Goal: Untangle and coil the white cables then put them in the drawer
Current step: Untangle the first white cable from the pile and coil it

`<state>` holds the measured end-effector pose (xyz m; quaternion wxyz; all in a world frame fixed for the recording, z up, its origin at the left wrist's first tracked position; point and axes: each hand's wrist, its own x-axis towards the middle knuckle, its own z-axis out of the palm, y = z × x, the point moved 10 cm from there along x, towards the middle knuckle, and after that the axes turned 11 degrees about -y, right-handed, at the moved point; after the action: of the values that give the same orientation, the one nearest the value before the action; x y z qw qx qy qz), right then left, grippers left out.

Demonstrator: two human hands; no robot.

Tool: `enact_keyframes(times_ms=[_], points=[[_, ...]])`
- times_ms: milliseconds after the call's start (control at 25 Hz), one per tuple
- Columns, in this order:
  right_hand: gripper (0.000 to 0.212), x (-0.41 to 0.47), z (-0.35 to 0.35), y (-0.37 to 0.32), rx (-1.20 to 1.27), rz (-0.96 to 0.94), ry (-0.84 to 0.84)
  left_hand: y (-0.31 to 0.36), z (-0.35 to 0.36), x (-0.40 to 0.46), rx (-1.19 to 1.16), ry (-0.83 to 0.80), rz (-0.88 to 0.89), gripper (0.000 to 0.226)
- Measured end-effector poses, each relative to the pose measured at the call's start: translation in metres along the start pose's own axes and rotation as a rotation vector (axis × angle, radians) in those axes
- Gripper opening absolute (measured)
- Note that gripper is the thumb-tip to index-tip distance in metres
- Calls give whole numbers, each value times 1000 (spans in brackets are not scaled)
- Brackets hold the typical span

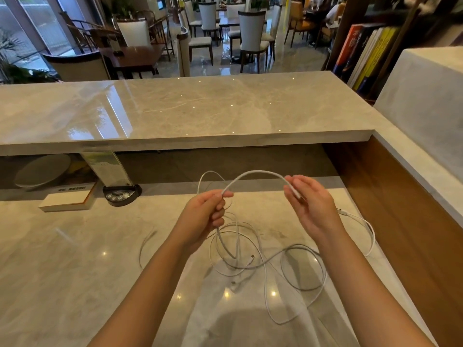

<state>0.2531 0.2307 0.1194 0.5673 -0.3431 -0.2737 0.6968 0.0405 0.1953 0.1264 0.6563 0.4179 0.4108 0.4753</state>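
- While the left hand grips a cable in curled fingers, the right hand pinches its other end, arching it between them.
- Remaining cables lie tangled on the counter below.
- Untangling seems underway; coiling not yet begun.
- Next: draw this cable free, then loop it.
- No drawer shows.

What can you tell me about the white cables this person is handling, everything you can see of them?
The white cables are thin, smooth and flexible, lying in loose overlapping loops on the pale marble counter, still tangled. One stretch arches up between the hands: the left hand grips it in curled fingers, and the right hand pinches its other end. Small connector ends show in the pile. Another strand trails along the counter's right edge.
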Motion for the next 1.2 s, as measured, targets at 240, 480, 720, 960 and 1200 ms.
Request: enact_keyframes(times_ms=[240,480,720,960,1200], points=[[21,-9,47,-37,-1372,-309,-100,7,-3,7,-233,-47,-3,25],[12,-7,15,-96,-1302,-475,193,0,-5,-14,165,-281,-220,21],[12,4,-6,-61,-1647,-135,183,14,-39,-18,323,-7,-115,22],[9,-39,96,14,-1610,10,-628,11,25,-1,661,-116,-39,22],[7,-26,107,-18,-1412,-213,-456,-7,60,-6,590,-385,-188,28]])
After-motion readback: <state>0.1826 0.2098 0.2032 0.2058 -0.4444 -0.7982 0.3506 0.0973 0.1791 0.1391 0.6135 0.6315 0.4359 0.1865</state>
